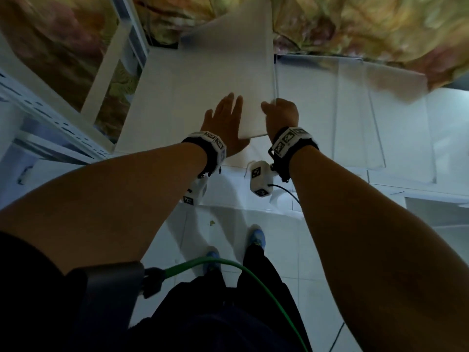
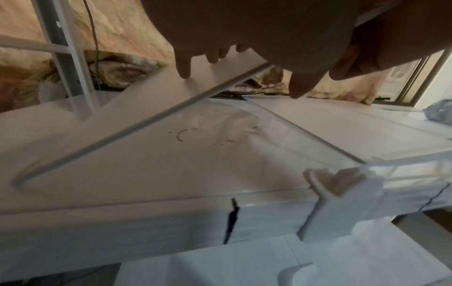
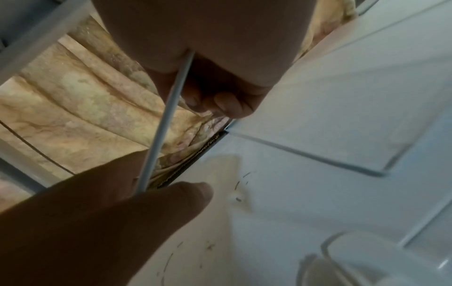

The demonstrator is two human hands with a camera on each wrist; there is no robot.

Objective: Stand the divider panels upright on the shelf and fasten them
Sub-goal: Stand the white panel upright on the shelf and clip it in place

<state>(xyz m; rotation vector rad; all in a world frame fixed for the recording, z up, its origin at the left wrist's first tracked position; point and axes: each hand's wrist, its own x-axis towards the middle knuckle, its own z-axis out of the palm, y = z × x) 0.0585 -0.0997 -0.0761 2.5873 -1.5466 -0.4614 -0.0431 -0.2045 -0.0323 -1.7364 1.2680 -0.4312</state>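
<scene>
Both hands are on one white divider panel [image 1: 236, 72], held tilted above the white shelf [image 1: 157, 102], not yet upright. The left hand [image 1: 224, 118] lies flat against the panel's left face, fingers straight and spread; in the left wrist view those fingertips [image 2: 184, 71] press on the panel surface [image 2: 146, 100]. The right hand [image 1: 280, 114] grips the panel's right edge near its lower corner, fingers curled round it; in the right wrist view the thin edge [image 3: 166, 116] runs between the thumb [image 3: 176, 197] and the curled fingers [image 3: 227, 104]. The panel's far end reaches toward a patterned curtain [image 1: 355, 24] behind the shelf. More clear panels [image 1: 355, 110] lie flat on the shelf to the right, well apart from the held one. A white clip [image 2: 340, 195] sits on the shelf's front lip in the left wrist view. A white rack upright [image 1: 111, 69] stands at the left. A green cable [image 1: 228, 265] runs across the lower frame, above the tiled floor [image 1: 220, 219].
</scene>
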